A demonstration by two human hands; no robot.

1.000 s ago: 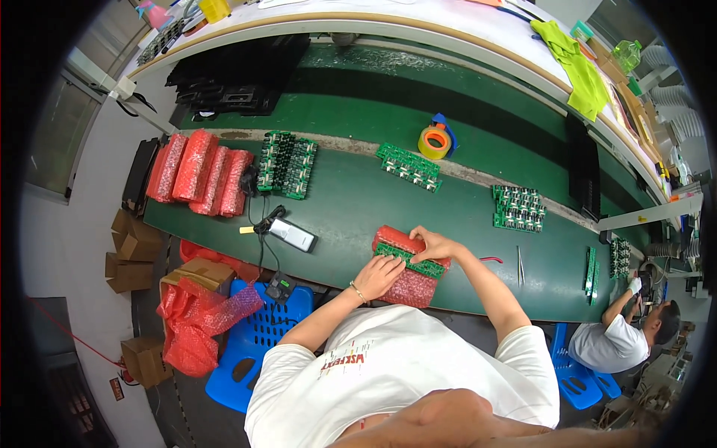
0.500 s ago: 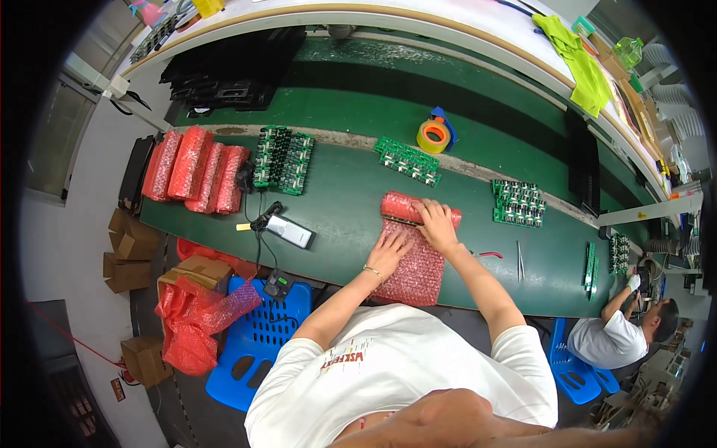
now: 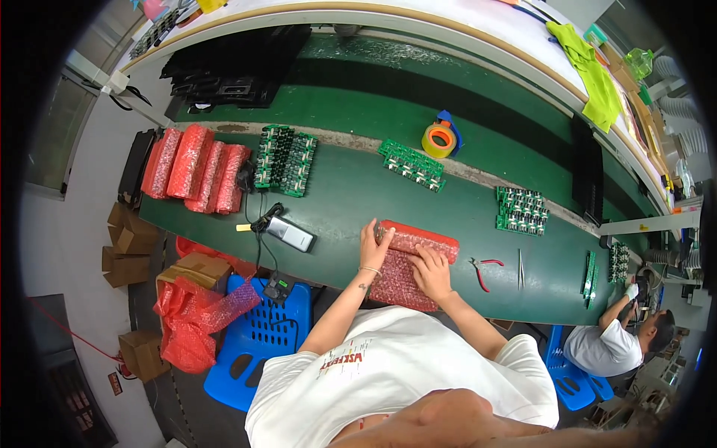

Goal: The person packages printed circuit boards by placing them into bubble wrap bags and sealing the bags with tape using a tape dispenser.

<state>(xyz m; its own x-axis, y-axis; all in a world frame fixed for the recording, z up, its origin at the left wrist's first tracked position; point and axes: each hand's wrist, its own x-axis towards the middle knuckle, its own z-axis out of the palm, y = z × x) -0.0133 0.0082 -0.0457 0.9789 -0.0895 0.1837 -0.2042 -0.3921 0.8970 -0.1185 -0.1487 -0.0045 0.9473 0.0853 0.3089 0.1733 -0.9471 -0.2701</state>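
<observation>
A red bubble wrap roll [image 3: 420, 236] lies crosswise on the green bench, its loose sheet [image 3: 399, 282] spread toward me and down over the near edge. My left hand [image 3: 376, 245] is closed round the roll's left end, thumb on the near side. On the near side, right of the middle, my right hand [image 3: 432, 272] bends its fingers against the roll where it meets the sheet. What is inside the roll is hidden. Red-handled cutters [image 3: 485, 273] and metal tweezers [image 3: 520, 269] lie to the right of my right hand.
Several red wrapped bundles [image 3: 190, 162] lie at the left, beside green circuit boards [image 3: 284, 160]. More boards [image 3: 412, 164] and a tape dispenser [image 3: 439, 140] sit beyond the roll. A silver device with cables [image 3: 290, 234] lies left. Another person [image 3: 609, 343] sits at the far right.
The roll has come nearer to me. My left hand has gone from flat on the sheet to the roll's left end; my right hand has moved from its top to its near side.
</observation>
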